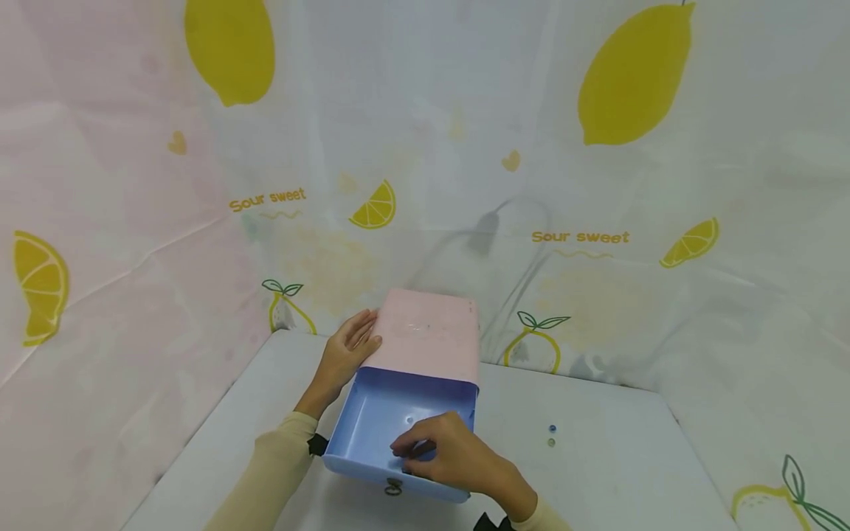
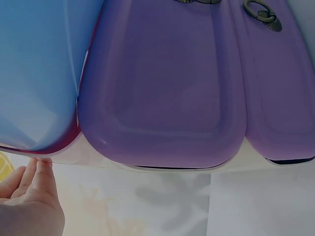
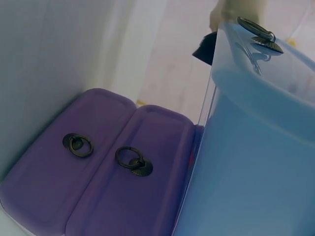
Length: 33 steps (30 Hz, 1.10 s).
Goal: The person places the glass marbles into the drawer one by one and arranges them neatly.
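A small cabinet with a pink top [image 1: 425,332] stands on the table, its upper blue drawer [image 1: 378,413] pulled out toward me. My left hand [image 1: 345,354] rests against the cabinet's left side with fingers extended; in the left wrist view those fingertips [image 2: 44,160] touch the edge beside the blue drawer. Over the drawer's front part is my right hand [image 1: 451,453], fingers bent and thumb below them near the front wall. Whether something small sits between them I cannot tell. The right wrist view does not show that hand.
Two purple drawers [image 3: 130,177] with metal ring pulls are pushed in below the blue one. A metal ring pull [image 1: 393,487] hangs on the blue drawer's front. To the right lie a small blue bead [image 1: 553,428] and a pale bead [image 1: 550,442]. A lemon-print cloth [image 1: 432,147] hangs behind.
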Motion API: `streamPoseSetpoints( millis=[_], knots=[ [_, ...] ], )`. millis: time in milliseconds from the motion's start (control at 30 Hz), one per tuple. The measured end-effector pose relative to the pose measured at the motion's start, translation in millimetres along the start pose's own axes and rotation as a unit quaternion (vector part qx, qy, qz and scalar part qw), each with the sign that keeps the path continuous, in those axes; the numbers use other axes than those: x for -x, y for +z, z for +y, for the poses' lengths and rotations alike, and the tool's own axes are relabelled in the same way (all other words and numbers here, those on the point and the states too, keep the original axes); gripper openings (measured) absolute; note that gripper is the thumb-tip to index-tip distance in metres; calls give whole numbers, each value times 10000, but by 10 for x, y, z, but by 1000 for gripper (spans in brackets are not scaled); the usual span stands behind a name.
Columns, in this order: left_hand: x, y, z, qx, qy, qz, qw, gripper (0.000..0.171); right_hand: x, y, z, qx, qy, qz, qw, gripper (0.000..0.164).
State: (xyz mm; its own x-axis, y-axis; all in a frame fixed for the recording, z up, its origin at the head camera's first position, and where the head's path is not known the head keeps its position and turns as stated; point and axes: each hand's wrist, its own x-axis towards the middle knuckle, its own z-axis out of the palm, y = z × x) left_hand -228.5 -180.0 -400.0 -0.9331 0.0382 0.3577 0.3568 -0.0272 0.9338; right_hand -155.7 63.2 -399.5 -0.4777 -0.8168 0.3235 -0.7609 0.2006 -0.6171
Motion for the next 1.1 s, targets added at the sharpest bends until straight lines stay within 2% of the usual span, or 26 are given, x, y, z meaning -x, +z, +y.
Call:
streamPoseSetpoints(
  millis=[167, 333, 500, 633, 900, 1100],
  knots=[
    [-2, -1, 7, 139, 30, -6, 9999, 65, 6, -17, -6, -602, 79, 378, 9974, 21],
    [-7, -1, 11, 110, 40, -28, 9999, 65, -5, -101, -98, -999, 42, 1009, 9899, 22],
    [6, -6, 3, 17, 7, -31, 10000, 66, 0, -245, -279, -943, -136, 1568, 9830, 25],
    [1, -12, -3, 97, 13, -34, 9999, 67, 34, -311, -266, -904, -178, 1809, 9792, 26],
    [-10, -14, -12, -12, 58, -69, 10000, 67, 119, -427, -241, -972, 139, 2024, 9744, 24],
    [9, -1, 1, -26, -4, -34, 10000, 67, 242, -470, -164, -1054, 198, 2383, 9653, 28]
  ],
)
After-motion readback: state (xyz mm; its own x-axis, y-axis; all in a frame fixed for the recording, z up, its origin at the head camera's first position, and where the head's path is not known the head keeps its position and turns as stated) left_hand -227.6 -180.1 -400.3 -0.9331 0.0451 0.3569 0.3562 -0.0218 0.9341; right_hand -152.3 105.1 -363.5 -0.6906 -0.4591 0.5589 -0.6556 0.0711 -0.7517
